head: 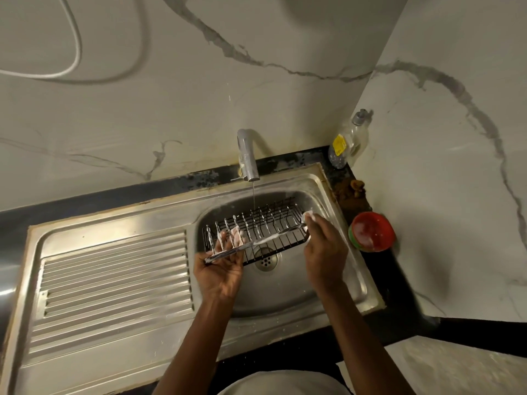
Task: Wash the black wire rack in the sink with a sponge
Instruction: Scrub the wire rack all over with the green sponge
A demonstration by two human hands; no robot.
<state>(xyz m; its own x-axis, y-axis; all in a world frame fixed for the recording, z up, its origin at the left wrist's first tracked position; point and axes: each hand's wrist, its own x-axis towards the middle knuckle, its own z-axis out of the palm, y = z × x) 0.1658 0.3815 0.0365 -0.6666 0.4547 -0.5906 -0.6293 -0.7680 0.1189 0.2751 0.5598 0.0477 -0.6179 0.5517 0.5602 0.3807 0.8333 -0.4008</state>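
Suds already streak the black wire rack (256, 226), held tilted over the sink (288, 292) under a thin tap stream; rinsing looks left. Your left hand (219, 269) grips its near rail; your right hand (322, 246) pinches a foamy sponge (308, 215) at the rack's right end. On the tabletop, the red bowl (372, 230) holds pale foam and the clear soap bottle (346, 143) looks nearly empty.

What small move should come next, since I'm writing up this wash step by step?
Probably slide the right hand, which holds something pale and sudsy at the wire rack's right end, leftward along the foamy tines, while the left hand steadies the rack under the tap's thin stream.
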